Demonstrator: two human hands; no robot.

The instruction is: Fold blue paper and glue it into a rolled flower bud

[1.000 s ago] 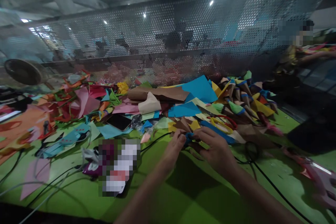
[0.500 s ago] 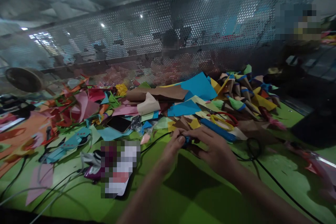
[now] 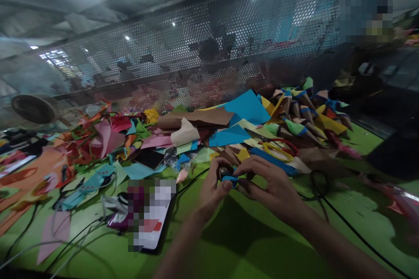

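My left hand (image 3: 214, 189) is closed around a small blue piece, which looks like paper (image 3: 229, 178), with its thumb pressed on the front. Something dark sits behind the blue, too small to make out. My right hand (image 3: 266, 183) meets it from the right, its thumb and fingers pinching at the edge of the same piece. Both hands are held above the green table (image 3: 242, 250). Just behind them lie scraps of brown and yellow paper and a long blue object (image 3: 275, 161). Scissors with yellow and red handles (image 3: 278, 150) rest beyond that.
Paper cones (image 3: 303, 115) are heaped at the back right. Coloured paper scraps (image 3: 104, 137) spread across the back left. A phone (image 3: 149, 159) and a white, partly blurred device (image 3: 157, 226) lie left of my hands. A black cable (image 3: 356, 222) crosses the right side.
My left fingers have curled back and more of the blue piece shows between my hands. My right hand has shifted slightly. The camera view has tilted a little.
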